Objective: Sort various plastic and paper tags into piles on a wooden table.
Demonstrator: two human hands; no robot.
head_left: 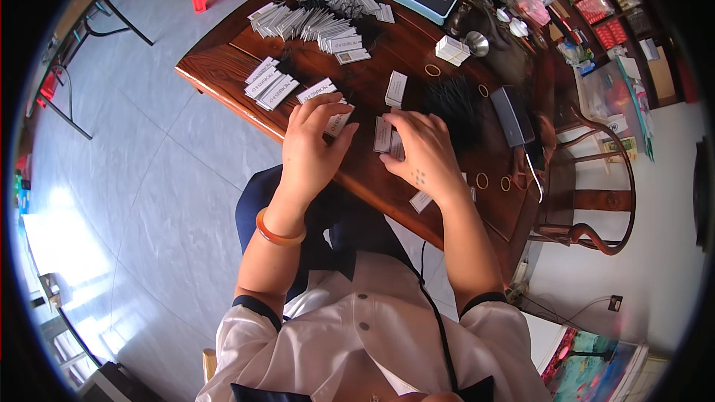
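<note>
On the wooden table (223, 67) we're mid-sorting: left hand (309, 150) pinching one white card (339, 120), right hand (423, 155) curled over two more cards (386, 136). Next probably means squaring them up gently.

Bare wood is left between the left hand (311, 150) and right hand (421, 155); ahead, it's blocked by card stacks (269, 85) and a black pile (456, 104).

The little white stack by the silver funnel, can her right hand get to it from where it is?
Probably yes. The right hand rests on cards at the near table edge, and the white stack sits farther back. Only a dark pile and a rubber band lie between, both low.
</note>
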